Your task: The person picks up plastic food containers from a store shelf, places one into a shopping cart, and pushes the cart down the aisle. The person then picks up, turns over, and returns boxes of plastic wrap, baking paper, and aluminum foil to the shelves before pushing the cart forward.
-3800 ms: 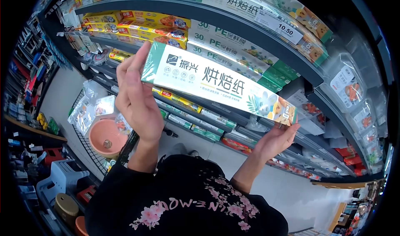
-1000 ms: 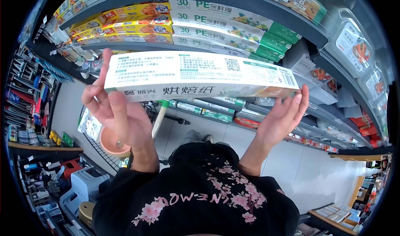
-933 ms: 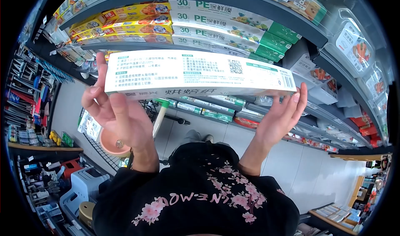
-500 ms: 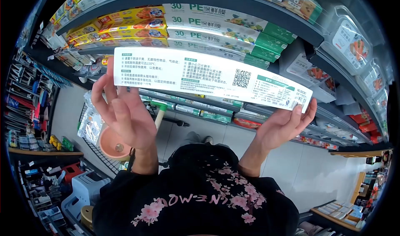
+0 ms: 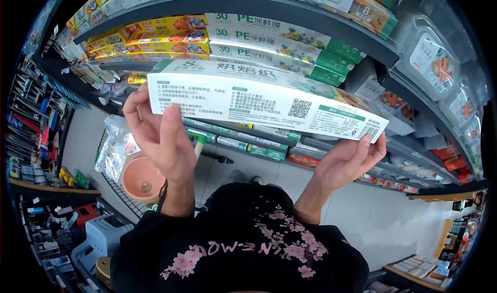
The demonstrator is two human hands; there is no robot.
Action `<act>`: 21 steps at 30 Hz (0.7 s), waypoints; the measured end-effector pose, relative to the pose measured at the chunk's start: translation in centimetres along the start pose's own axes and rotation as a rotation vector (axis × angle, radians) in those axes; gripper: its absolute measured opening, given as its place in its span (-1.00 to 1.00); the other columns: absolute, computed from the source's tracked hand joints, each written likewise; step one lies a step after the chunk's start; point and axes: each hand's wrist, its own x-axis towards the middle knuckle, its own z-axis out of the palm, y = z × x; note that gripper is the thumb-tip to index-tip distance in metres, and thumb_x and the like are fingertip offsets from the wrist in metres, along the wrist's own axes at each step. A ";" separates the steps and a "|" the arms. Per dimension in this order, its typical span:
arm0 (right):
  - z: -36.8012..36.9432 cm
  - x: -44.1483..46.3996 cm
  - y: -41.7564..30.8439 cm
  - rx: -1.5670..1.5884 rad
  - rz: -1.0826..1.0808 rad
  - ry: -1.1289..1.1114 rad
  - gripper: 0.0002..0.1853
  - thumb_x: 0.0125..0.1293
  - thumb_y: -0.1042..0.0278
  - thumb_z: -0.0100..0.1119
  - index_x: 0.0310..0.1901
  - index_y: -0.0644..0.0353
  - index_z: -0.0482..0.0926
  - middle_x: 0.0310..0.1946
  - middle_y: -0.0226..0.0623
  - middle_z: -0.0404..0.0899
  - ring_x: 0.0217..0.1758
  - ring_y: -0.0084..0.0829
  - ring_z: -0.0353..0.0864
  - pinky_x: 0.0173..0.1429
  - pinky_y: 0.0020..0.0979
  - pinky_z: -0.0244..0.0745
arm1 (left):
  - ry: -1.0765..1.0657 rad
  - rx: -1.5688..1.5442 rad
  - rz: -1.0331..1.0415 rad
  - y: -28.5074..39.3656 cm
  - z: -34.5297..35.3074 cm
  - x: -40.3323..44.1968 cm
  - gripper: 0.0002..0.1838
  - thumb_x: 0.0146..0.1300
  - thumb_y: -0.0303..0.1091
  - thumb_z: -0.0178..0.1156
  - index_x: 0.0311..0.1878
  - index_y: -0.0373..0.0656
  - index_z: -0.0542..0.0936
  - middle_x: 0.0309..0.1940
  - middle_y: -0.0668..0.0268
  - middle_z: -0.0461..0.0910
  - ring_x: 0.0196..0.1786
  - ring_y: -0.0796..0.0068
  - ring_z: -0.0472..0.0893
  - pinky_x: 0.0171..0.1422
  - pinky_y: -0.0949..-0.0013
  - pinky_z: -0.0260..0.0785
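Note:
A long white-and-green box of baking paper point(image 5: 269, 104) is held up across the front of the shelf, tilted down toward its right end. Its side with printed text, a QR code and a barcode faces me, and part of the top panel shows. My left hand point(image 5: 163, 135) grips the left end, thumb on the printed side and fingers behind the box. At the other end, my right hand point(image 5: 349, 158) holds the lower right corner, with the thumb near the barcode. The fingers behind the box are partly hidden.
Behind the box, a shelf holds stacked PE cling film boxes point(image 5: 269, 37) and yellow boxes point(image 5: 168, 37). Clear plastic containers point(image 5: 432, 60) stand at the right. Below left, a wire cart point(image 5: 124, 194) carries a pink-orange basin point(image 5: 140, 176) and a plastic-wrapped package point(image 5: 111, 156).
The box has rolled so its top panel now shows above the text side. My left thumb has come onto the printed face.

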 end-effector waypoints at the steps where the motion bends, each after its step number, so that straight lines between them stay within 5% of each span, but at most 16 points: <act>1: 0.2 -0.1 0.0 0.002 -0.008 -0.002 -0.68 0.52 0.40 -0.06 0.22 0.26 0.23 0.18 -0.09 0.41 0.31 -0.33 0.41 0.43 -0.21 0.27 | -0.001 -0.007 0.004 0.1 0.2 0.1 -0.50 0.29 -0.62 0.08 0.28 -0.26 0.23 0.24 0.08 0.32 0.32 0.32 0.38 0.45 0.21 0.18; 6: 1.4 0.1 -0.2 -0.044 -0.021 0.000 -0.61 0.49 0.46 -0.04 0.28 0.22 0.18 0.27 -0.09 0.26 0.37 -0.31 0.31 0.47 -0.18 0.19 | -0.008 -0.099 -0.058 0.0 0.6 1.2 -0.34 0.25 -0.61 0.10 0.41 -0.38 0.14 0.26 0.09 0.34 0.34 0.29 0.38 0.49 0.19 0.15; 12: 3.9 2.2 -0.9 -0.083 -0.151 -0.076 -0.62 0.50 0.50 -0.03 0.27 0.31 0.19 0.24 -0.12 0.32 0.39 -0.29 0.33 0.49 -0.20 0.26 | -0.018 -0.172 0.031 -0.8 0.0 5.6 -0.38 0.23 -0.61 0.13 0.38 -0.37 0.24 0.28 0.04 0.39 0.37 0.28 0.37 0.49 0.19 0.16; 14: 5.1 4.2 -1.4 -0.032 -0.233 -0.098 -0.47 0.37 0.63 0.08 0.33 0.30 0.18 0.33 -0.05 0.21 0.40 -0.21 0.32 0.45 -0.19 0.32 | -0.021 -0.043 0.135 -1.0 0.9 7.1 -0.40 0.24 -0.63 0.15 0.37 -0.37 0.27 0.28 0.05 0.38 0.36 0.28 0.38 0.47 0.20 0.18; 18: 8.5 8.7 -2.3 -0.057 -0.286 -0.111 -0.39 0.36 0.62 0.14 0.38 0.44 0.14 0.33 0.06 0.31 0.40 -0.18 0.34 0.44 -0.19 0.33 | -0.048 0.093 0.146 -2.5 4.3 11.2 -0.47 0.24 -0.67 0.20 0.30 -0.36 0.37 0.23 0.06 0.44 0.32 0.32 0.43 0.39 0.31 0.26; 21: 10.0 11.5 -1.9 -0.104 -0.340 -0.182 -0.39 0.36 0.65 0.14 0.39 0.48 0.13 0.29 0.07 0.37 0.36 -0.18 0.40 0.42 -0.21 0.35 | -0.094 0.058 0.174 -4.0 6.0 13.8 -0.40 0.26 -0.65 0.21 0.34 -0.29 0.25 0.23 0.03 0.43 0.31 0.31 0.43 0.35 0.31 0.29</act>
